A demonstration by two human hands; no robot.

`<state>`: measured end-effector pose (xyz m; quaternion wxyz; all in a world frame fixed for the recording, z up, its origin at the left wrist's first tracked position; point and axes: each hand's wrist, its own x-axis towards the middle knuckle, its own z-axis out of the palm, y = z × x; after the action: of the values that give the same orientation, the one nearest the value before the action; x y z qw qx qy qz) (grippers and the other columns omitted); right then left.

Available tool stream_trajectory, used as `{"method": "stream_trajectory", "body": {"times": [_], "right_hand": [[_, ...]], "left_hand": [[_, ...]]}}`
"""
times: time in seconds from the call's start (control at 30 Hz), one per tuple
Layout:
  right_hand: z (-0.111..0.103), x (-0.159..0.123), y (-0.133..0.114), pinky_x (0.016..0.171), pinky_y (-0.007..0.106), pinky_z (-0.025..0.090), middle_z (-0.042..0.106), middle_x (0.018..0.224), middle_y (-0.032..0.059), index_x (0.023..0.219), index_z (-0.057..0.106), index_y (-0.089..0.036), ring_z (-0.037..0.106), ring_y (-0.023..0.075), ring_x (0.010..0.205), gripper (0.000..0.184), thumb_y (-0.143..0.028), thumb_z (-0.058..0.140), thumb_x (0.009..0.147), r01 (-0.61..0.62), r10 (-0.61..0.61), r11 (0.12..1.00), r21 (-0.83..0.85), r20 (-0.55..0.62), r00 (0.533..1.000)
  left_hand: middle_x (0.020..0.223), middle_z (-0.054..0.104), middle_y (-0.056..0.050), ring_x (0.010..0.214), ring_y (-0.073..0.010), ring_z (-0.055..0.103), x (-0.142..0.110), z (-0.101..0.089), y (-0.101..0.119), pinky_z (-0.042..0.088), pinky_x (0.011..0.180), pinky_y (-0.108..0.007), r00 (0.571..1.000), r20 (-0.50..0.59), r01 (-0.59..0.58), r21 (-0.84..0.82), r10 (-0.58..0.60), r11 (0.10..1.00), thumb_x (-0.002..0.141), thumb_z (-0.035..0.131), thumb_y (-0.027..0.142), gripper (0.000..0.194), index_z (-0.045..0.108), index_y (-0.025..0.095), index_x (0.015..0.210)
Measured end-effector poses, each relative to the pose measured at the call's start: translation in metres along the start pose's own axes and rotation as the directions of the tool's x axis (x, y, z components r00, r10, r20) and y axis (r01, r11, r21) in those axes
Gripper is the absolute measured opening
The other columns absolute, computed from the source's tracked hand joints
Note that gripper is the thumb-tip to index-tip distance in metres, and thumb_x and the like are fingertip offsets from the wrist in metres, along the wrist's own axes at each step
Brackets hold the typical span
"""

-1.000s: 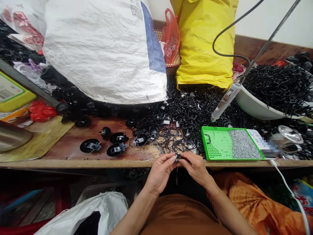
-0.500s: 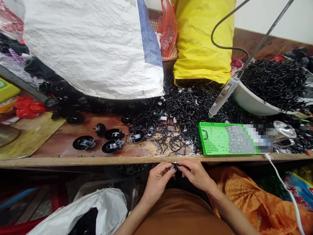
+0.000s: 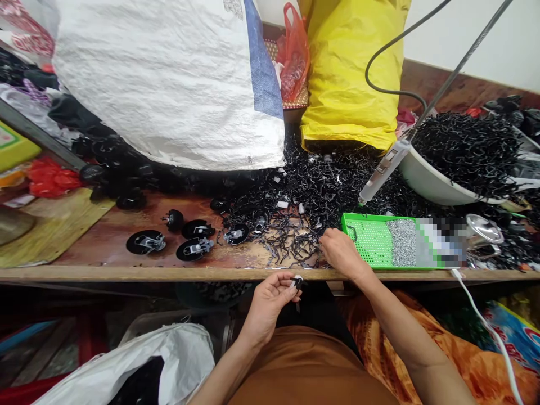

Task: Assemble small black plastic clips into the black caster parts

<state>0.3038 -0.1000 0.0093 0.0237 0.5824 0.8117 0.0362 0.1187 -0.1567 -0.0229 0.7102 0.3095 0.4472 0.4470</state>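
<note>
My left hand (image 3: 272,301) pinches a small black-and-grey plastic part (image 3: 297,282) just below the table's front edge. Above the table, my right hand (image 3: 340,251) reaches over the near side of a spread of thin black plastic pieces (image 3: 291,233). Its fingertips are drawn together at these pieces, and whether they grip one is hidden. Just right of that hand is a green perforated tray (image 3: 369,241) holding a heap of small silvery pieces (image 3: 402,242). An electric screwdriver (image 3: 385,171) hangs above the tray's back edge.
Several black discs with grey fittings (image 3: 145,242) lie on the table at left. A large white sack (image 3: 169,84) and a yellow sack (image 3: 352,79) stand behind. At right, a white basin (image 3: 439,179) is heaped with black pieces. A white cable (image 3: 481,304) hangs off the front edge.
My right hand has left the small part and moved up and right to the black pieces on the table. My left hand keeps hold of the part near the same spot.
</note>
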Motion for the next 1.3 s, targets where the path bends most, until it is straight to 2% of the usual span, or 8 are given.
{"method": "stream_trajectory", "body": {"times": [0.17,0.4,0.67,0.83,1.0,1.1,1.2,1.3], "right_hand": [[0.001,0.010,-0.007,0.064,0.029,0.034,0.059,0.084,0.0095,0.082,0.060,-0.015,0.053,0.0210,0.081,0.013,-0.013,0.048,0.078,-0.007,0.008,1.000,-0.008,0.097,0.995],[0.003,0.008,-0.003,0.060,0.025,0.031,0.064,0.077,0.0045,0.076,0.058,-0.018,0.057,0.0179,0.075,0.007,-0.017,0.051,0.078,-0.072,0.066,0.991,0.109,0.060,0.996],[0.004,0.006,0.011,0.064,0.021,0.035,0.061,0.071,0.0013,0.072,0.058,-0.017,0.054,0.0131,0.070,0.009,-0.016,0.052,0.079,0.021,0.020,0.911,0.412,-0.095,0.995],[0.009,0.007,0.015,0.074,0.026,0.039,0.062,0.088,0.0077,0.088,0.058,-0.014,0.055,0.0172,0.084,0.013,-0.012,0.049,0.079,0.009,0.076,0.909,0.417,-0.188,0.979],[0.014,0.001,0.019,0.077,0.025,0.040,0.061,0.094,0.0054,0.081,0.058,-0.016,0.055,0.0145,0.088,0.014,-0.009,0.045,0.081,0.138,-0.034,0.858,0.495,-0.213,0.976],[0.011,-0.007,0.019,0.078,0.027,0.039,0.060,0.094,0.0057,0.079,0.059,-0.016,0.052,0.0158,0.088,0.010,-0.012,0.049,0.080,0.171,-0.085,0.894,0.413,-0.219,0.972],[0.006,-0.017,0.014,0.075,0.032,0.036,0.058,0.085,0.0076,0.075,0.059,-0.016,0.047,0.0210,0.086,0.007,-0.023,0.058,0.076,0.108,-0.079,0.975,0.194,-0.149,0.986],[0.006,-0.021,0.009,0.074,0.036,0.031,0.055,0.079,0.0095,0.069,0.059,-0.015,0.043,0.0230,0.084,0.012,-0.025,0.057,0.076,0.051,-0.050,0.999,0.016,-0.099,0.994]], "left_hand": [[0.062,0.059,0.001,0.057,-0.0124,0.059,-0.001,0.001,0.002,0.047,0.055,-0.023,1.000,-0.008,0.018,0.007,-0.018,1.000,0.055,0.072,0.019,0.027,0.060,0.013,0.078],[0.064,0.059,0.001,0.058,-0.0120,0.059,0.000,0.000,0.004,0.047,0.055,-0.023,1.000,0.002,0.016,0.001,-0.016,1.000,0.056,0.072,0.018,0.027,0.060,0.013,0.080],[0.064,0.059,0.000,0.059,-0.0132,0.060,0.001,0.002,0.008,0.047,0.055,-0.023,1.000,0.026,0.009,-0.007,-0.009,1.000,0.057,0.071,0.019,0.026,0.059,0.013,0.079],[0.065,0.059,0.000,0.059,-0.0135,0.060,0.001,0.003,0.008,0.047,0.054,-0.023,1.000,0.021,-0.001,-0.019,0.001,1.000,0.057,0.072,0.020,0.026,0.059,0.013,0.078],[0.069,0.061,-0.002,0.058,-0.0140,0.060,0.001,0.005,0.008,0.047,0.053,-0.024,1.000,0.003,0.008,-0.028,-0.008,1.000,0.056,0.072,0.019,0.026,0.060,0.013,0.078],[0.070,0.062,-0.002,0.058,-0.0138,0.060,0.001,0.006,0.008,0.048,0.053,-0.024,1.000,0.013,0.007,-0.024,-0.007,1.000,0.056,0.072,0.020,0.027,0.060,0.013,0.078],[0.069,0.062,-0.002,0.059,-0.0137,0.060,0.002,0.006,0.008,0.048,0.054,-0.024,0.999,0.032,0.004,-0.017,-0.003,1.000,0.057,0.072,0.021,0.026,0.059,0.013,0.079],[0.069,0.062,-0.002,0.059,-0.0137,0.060,0.002,0.005,0.007,0.047,0.055,-0.024,0.999,0.044,0.008,-0.013,-0.008,1.000,0.058,0.071,0.020,0.025,0.060,0.013,0.079]]}}
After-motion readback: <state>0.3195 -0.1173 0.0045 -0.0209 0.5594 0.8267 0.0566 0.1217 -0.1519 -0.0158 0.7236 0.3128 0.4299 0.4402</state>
